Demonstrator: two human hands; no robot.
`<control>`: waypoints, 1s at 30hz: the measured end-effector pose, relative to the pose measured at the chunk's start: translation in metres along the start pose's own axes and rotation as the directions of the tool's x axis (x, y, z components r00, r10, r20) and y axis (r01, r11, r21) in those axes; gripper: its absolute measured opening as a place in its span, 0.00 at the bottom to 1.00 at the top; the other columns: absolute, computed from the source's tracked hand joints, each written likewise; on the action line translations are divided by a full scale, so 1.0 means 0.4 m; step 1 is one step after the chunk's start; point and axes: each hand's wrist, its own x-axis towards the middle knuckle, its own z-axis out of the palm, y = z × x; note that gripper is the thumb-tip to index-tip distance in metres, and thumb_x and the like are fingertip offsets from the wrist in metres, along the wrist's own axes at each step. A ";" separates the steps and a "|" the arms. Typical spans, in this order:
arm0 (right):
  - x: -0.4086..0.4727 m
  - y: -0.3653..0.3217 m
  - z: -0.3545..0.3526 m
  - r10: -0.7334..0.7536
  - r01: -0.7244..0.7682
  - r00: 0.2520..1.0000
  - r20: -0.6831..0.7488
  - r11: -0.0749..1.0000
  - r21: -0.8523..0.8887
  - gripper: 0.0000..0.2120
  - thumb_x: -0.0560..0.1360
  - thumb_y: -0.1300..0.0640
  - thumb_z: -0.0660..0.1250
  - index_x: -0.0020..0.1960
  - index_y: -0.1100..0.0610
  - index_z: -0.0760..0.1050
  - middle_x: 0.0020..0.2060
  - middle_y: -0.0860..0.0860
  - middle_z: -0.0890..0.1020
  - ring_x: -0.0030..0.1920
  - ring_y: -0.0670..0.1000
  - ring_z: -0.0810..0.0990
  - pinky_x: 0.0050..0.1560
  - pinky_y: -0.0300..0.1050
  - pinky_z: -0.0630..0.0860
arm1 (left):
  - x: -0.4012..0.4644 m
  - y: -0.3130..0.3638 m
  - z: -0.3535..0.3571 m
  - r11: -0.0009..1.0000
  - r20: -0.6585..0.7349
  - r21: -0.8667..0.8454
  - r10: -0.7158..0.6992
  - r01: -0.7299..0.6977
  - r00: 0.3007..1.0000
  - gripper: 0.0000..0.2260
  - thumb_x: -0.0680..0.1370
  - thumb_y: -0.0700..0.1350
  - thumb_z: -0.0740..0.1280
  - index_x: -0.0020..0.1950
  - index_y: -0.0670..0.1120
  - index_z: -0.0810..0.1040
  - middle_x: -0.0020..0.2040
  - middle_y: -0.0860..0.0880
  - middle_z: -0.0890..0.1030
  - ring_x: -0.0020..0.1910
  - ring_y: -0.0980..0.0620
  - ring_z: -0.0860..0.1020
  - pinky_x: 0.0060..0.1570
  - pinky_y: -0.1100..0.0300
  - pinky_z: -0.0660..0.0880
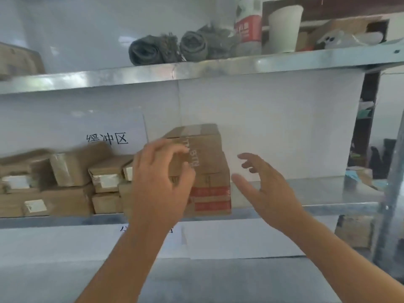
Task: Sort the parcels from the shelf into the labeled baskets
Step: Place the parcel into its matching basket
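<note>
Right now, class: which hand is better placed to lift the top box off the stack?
The left hand: its fingers already curl at the top box. The right hand hangs open beside the stack, apart from it.

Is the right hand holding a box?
No, the right hand is open in the air beside the stacked boxes, touching nothing.

Bright, even daylight; glare on shelf edge (196, 73); motion blur throughout; edges bend, prob. wide-angle.

White sign (107, 132) on the shelf's back wall — "缓冲区", top box (203, 147) — blurred print, perhaps "BTM"
</note>
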 end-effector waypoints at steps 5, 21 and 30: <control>0.200 -0.066 0.024 0.214 -0.181 0.976 -0.043 0.903 0.391 0.22 0.86 0.38 0.55 0.72 0.47 0.73 0.63 0.48 0.81 0.64 0.51 0.79 0.63 0.48 0.75 | 0.204 -0.067 0.008 0.952 0.165 0.107 -0.302 0.287 0.939 0.14 0.83 0.59 0.58 0.68 0.63 0.73 0.71 0.50 0.70 0.59 0.46 0.78 0.56 0.52 0.72; 0.086 -0.137 -0.001 0.076 0.003 0.993 -0.093 0.761 0.649 0.24 0.76 0.31 0.66 0.71 0.31 0.69 0.65 0.35 0.77 0.58 0.39 0.83 0.50 0.42 0.85 | 0.093 0.019 -0.001 0.800 0.243 -0.362 -0.415 0.478 0.877 0.07 0.79 0.54 0.70 0.56 0.64 0.82 0.59 0.58 0.83 0.52 0.54 0.85 0.49 0.49 0.84; -0.195 -0.149 -0.155 0.120 0.031 0.977 -0.174 0.733 0.679 0.55 0.55 0.43 0.88 0.71 0.20 0.59 0.63 0.34 0.80 0.58 0.42 0.85 0.45 0.39 0.85 | -0.136 0.206 0.033 0.635 0.443 -0.600 -0.243 0.487 0.863 0.14 0.73 0.60 0.66 0.55 0.57 0.79 0.53 0.58 0.86 0.51 0.60 0.84 0.45 0.70 0.76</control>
